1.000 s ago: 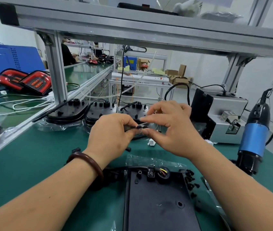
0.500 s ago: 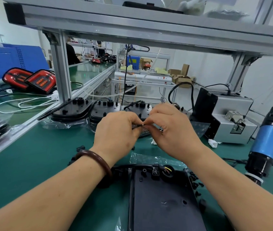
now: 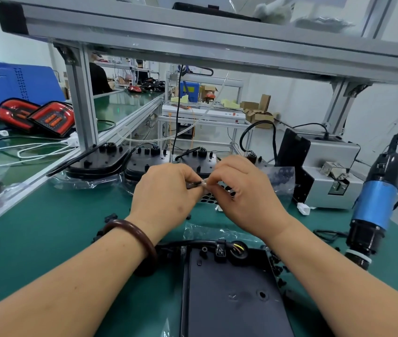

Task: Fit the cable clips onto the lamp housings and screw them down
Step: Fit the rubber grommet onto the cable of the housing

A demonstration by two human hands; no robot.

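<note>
Your left hand (image 3: 166, 193) and right hand (image 3: 244, 190) pinch a small dark piece (image 3: 196, 184), probably a cable clip, between them above the green bench (image 3: 47, 239); clear bags (image 3: 281, 178) hold black parts; a lamp housing (image 3: 232, 295) lies nearest you; the blue screwdriver (image 3: 375, 205) hangs right.

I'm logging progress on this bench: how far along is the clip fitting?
Done: the near black lamp housing already carries one small black clip over its cable. In hand: the left hand and right hand pinch a small dark cable clip above the bench. Left: seating and screwing it; the hanging blue electric screwdriver is untouched, and more black housings wait behind.
</note>
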